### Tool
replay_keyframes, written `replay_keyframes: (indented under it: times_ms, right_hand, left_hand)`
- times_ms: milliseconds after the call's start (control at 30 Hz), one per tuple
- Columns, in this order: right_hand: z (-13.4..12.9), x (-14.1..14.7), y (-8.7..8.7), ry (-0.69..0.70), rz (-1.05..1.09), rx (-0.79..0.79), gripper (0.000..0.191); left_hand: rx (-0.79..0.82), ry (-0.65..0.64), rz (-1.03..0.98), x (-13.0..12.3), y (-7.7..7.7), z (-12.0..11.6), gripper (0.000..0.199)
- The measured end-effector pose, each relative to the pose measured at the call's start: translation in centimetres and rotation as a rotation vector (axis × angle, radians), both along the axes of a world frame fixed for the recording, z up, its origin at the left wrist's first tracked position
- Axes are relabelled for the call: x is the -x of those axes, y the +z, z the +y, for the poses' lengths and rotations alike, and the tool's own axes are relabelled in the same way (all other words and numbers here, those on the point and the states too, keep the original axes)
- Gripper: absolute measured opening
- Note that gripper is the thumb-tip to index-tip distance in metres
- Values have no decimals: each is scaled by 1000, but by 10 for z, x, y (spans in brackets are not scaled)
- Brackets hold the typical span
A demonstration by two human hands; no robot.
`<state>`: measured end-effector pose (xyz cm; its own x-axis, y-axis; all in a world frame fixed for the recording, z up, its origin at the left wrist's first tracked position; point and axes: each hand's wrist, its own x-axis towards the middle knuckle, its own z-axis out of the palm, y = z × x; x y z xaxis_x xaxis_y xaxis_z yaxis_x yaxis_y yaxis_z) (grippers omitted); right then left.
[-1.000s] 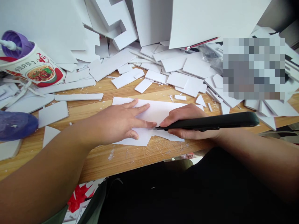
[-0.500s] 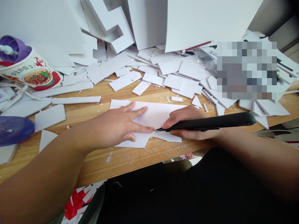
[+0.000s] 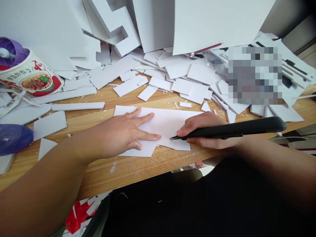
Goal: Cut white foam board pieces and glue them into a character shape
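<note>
Flat on a white foam board piece (image 3: 170, 120) lies my left hand (image 3: 130, 131), its fingers spread and pressing down. My right hand (image 3: 203, 126) is closed around a black utility knife (image 3: 237, 129). The knife's blade points left, a short way right of my left index and middle fingertips, at or just over the board. I cannot tell whether the tip touches. A notch shows in the board's near edge, and a thin cut line runs near its lower right corner.
Many white board offcuts (image 3: 182, 87) cover the back of the wooden table (image 3: 98, 177). A noodle cup (image 3: 37, 79) and a purple-blue object (image 3: 14, 139) stand at the left. A red pencil (image 3: 206, 49) lies behind. Large white boards (image 3: 219, 23) stand at the back.
My right hand and the knife have moved to the right, drawing the blade away from my left fingertips. My left hand keeps its place on the board.
</note>
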<state>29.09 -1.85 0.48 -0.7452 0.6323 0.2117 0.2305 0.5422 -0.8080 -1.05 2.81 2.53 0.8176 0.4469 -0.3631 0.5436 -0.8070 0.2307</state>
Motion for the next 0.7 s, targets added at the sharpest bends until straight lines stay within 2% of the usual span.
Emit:
replay_keyframes:
  times_ms: [300,400,467,533,633,700]
  right_hand:
    - [2,-10,5,38,-15,44,35]
    - [-2,-10,2,-8,10,93,34]
    - [-6,-8,0,-113,72,157,28]
    - [-10,-5,1,-296,214,218,21]
    - [-16,-6,11,-574,520,284,14]
    - [-24,-9,20,-655,636,358,13]
  left_hand:
    - [11,8,-8,-3,2,0,46]
    - [9,12,-29,-4,2,0,47]
    - [20,32,-43,-4,2,0,44]
    - [34,57,-44,-4,4,0,41]
    - [36,89,-59,-5,7,0,44]
    - [25,145,-54,-7,9,0,52]
